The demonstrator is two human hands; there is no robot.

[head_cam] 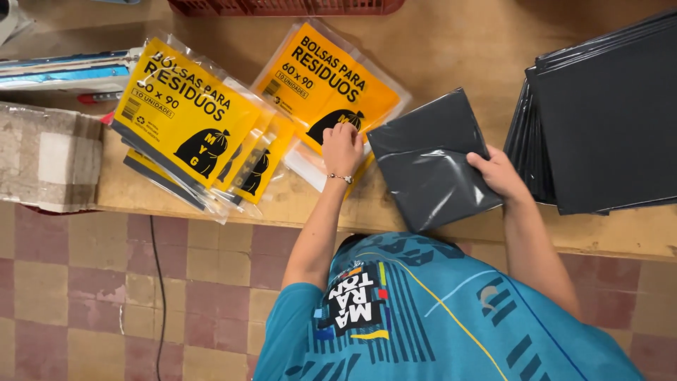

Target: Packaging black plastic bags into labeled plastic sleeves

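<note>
Two hands work at the wooden surface's [437,42] near edge. Left to right: yellow-labelled packets [187,116] fanned out; the left hand [341,148], fingers curled, pressing a clear packet [326,83]; a folded dark bag bundle [430,161] lying diagonally, gripped at its right edge by the right hand [499,175]; a dark stack [606,116].

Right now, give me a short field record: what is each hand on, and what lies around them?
left hand: fingers curled on a clear plastic packet with yellow label, flat on the wooden table
right hand: grips a folded dark grey plastic bundle at its edge
far left: pile of yellow-labelled packets
far right: stack of dark folded sheets
</note>
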